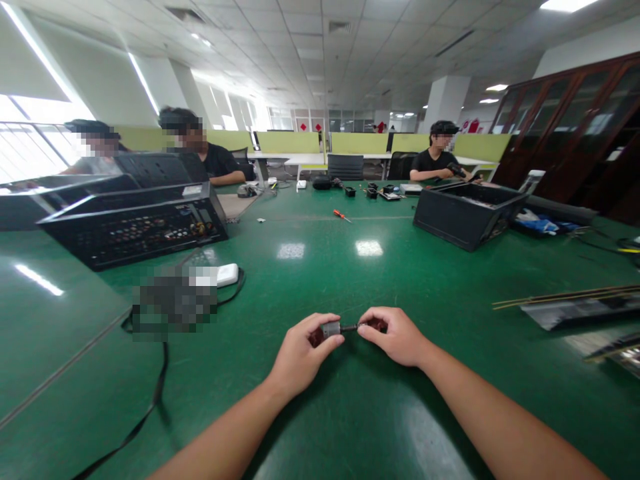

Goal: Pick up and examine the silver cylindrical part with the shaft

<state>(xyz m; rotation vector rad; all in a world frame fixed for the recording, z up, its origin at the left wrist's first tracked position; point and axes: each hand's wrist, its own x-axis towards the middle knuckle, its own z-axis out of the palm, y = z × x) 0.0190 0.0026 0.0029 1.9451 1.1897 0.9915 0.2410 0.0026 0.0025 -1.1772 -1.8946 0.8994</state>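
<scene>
Low over the near middle of the green table, my left hand (303, 350) is closed around a small grey metal cylinder with a thin dark shaft (332, 329). The shaft points right, towards my right hand (395, 335). Thumb and fingers of that hand pinch the shaft's far end, and a small part there is mostly covered by the fingertips. The piece lies about level between both hands. Its exact kind is too small to make out.
Dark computer cases (135, 223) stand at left, another case (465, 210) at right. An orange screwdriver (342, 215) lies mid-table. A strap (163, 373) trails at left; long metal strips (575, 307) lie at right. Three people sit across the table (320, 267).
</scene>
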